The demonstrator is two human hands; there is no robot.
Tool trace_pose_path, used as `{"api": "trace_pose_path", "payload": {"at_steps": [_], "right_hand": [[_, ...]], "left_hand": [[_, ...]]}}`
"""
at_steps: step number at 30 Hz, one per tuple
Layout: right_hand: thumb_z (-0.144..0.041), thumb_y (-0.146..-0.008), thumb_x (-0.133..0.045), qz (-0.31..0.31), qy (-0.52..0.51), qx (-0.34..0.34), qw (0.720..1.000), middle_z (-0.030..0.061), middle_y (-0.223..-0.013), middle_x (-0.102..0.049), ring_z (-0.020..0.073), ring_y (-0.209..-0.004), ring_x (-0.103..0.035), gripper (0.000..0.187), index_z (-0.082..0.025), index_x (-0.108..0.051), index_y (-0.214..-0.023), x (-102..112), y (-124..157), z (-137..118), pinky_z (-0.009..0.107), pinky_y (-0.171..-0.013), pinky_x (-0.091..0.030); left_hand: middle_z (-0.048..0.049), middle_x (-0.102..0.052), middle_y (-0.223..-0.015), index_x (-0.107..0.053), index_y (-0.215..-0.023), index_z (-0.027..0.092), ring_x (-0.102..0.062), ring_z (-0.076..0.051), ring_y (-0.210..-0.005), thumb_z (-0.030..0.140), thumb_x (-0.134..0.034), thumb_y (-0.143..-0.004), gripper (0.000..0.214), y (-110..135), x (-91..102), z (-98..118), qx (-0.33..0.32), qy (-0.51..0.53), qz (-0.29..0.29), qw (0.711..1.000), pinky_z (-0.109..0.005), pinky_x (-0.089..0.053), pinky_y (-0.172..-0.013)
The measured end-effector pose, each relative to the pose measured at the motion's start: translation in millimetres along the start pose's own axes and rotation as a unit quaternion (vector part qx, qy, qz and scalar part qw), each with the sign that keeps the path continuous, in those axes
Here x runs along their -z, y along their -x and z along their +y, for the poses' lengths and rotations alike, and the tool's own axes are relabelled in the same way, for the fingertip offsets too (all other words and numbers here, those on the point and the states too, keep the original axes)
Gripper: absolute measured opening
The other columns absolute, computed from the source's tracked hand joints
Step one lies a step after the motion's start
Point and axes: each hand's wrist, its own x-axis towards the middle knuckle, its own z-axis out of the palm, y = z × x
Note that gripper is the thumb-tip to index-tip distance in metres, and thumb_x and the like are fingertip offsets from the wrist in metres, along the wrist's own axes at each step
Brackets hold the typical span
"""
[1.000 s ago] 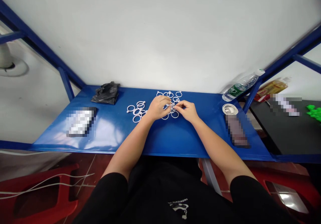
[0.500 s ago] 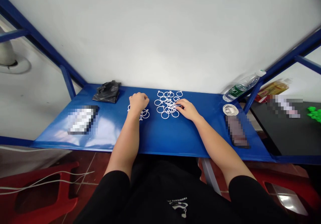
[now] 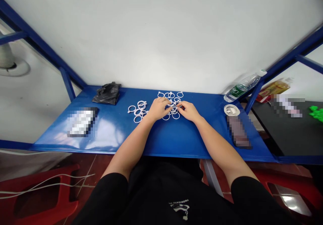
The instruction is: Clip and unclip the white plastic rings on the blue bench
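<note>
A loose, overlapping cluster of thin white rings (image 3: 169, 95) with small knobs on their rims lies on the blue table (image 3: 174, 139). My left hand (image 3: 158, 109) is over the near left side of this cluster, thumb and fingers apart, and hides some of the rings. Facing it from the right, my right hand (image 3: 189, 111) has its thumb and forefinger curled at a white ring on the cluster's edge. A smaller group of white rings (image 3: 137, 111) lies to the left, beside my left wrist.
A crumpled black plastic bag (image 3: 108, 93) and a blurred-out flat object (image 3: 83, 121) are on the left. To the right are a water bottle (image 3: 243, 87), a coiled white strap or cable (image 3: 231, 110) and a blurred dark object (image 3: 238, 132). Blue frame bars rise at both sides.
My left hand has moved right, from above the smaller ring group to the larger cluster, uncovering the smaller group. My right hand stays at the cluster's right edge.
</note>
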Motion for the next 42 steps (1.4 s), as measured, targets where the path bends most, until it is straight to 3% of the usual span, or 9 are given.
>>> {"api": "trace_pose_path", "payload": {"at_steps": [5,12,21,27,33,42], "right_hand": [[-0.029,-0.092,-0.067,0.071,-0.067,-0.009,0.995,0.0028,-0.089,-0.078,0.0184,-0.071,-0.068,0.012,-0.025,-0.078,-0.094,-3.4,3.3,-8.7,0.034,-0.074,-0.055],[-0.041,-0.093,-0.075,0.125,-0.133,-0.013,0.983,0.0043,-0.093,-0.080,0.0194,-0.075,-0.072,0.017,-0.026,-0.082,-0.098,-6.3,6.1,-15.8,0.034,-0.072,-0.058],[-0.040,-0.094,-0.075,0.125,-0.141,0.001,0.982,0.0052,-0.096,-0.082,0.0202,-0.077,-0.075,0.019,-0.027,-0.084,-0.103,-4.9,6.4,-18.0,0.035,-0.075,-0.062],[-0.035,-0.095,-0.073,0.114,-0.124,0.025,0.985,0.0053,-0.096,-0.081,0.0201,-0.080,-0.074,0.014,-0.025,-0.083,-0.094,-1.3,6.1,-21.1,0.034,-0.074,-0.060],[-0.032,-0.091,-0.073,0.146,-0.105,0.023,0.983,0.0040,-0.083,-0.078,0.0182,-0.068,-0.069,0.012,-0.024,-0.079,-0.085,-1.2,8.2,-29.4,0.033,-0.067,-0.058],[-0.031,-0.092,-0.072,0.159,-0.115,0.032,0.980,0.0037,-0.085,-0.080,0.0186,-0.072,-0.073,0.012,-0.024,-0.080,-0.086,-4.3,8.4,-31.2,0.032,-0.070,-0.060]], "left_hand": [[-0.0080,-0.079,-0.111,-0.078,-0.109,0.024,-0.071,-0.026,-0.106,0.034,-0.070,-0.099,0.016,0.2,-6.0,15.3,-0.046,0.012,-0.008,0.999,-0.044,-0.052,-0.097],[-0.0065,-0.079,-0.102,-0.076,-0.101,0.022,-0.072,-0.022,-0.097,0.034,-0.065,-0.104,0.017,-3.0,-5.7,15.2,-0.065,0.042,0.049,0.996,-0.041,-0.053,-0.091],[-0.0063,-0.079,-0.100,-0.075,-0.098,0.022,-0.072,-0.021,-0.094,0.034,-0.063,-0.105,0.018,-3.2,-3.9,16.4,-0.072,0.044,0.072,0.994,-0.040,-0.053,-0.089],[-0.0069,-0.079,-0.099,-0.075,-0.098,0.021,-0.072,-0.021,-0.094,0.032,-0.062,-0.105,0.019,-4.1,-0.9,18.5,-0.088,0.048,0.076,0.992,-0.040,-0.054,-0.089],[-0.0054,-0.079,-0.094,-0.075,-0.095,0.021,-0.072,-0.021,-0.091,0.030,-0.065,-0.104,0.016,-4.2,0.5,19.6,-0.099,0.042,0.085,0.991,-0.040,-0.053,-0.087],[-0.0057,-0.079,-0.094,-0.074,-0.092,0.021,-0.072,-0.021,-0.093,0.029,-0.063,-0.104,0.018,-4.7,0.1,20.3,-0.092,0.031,0.079,0.992,-0.041,-0.053,-0.088]]}}
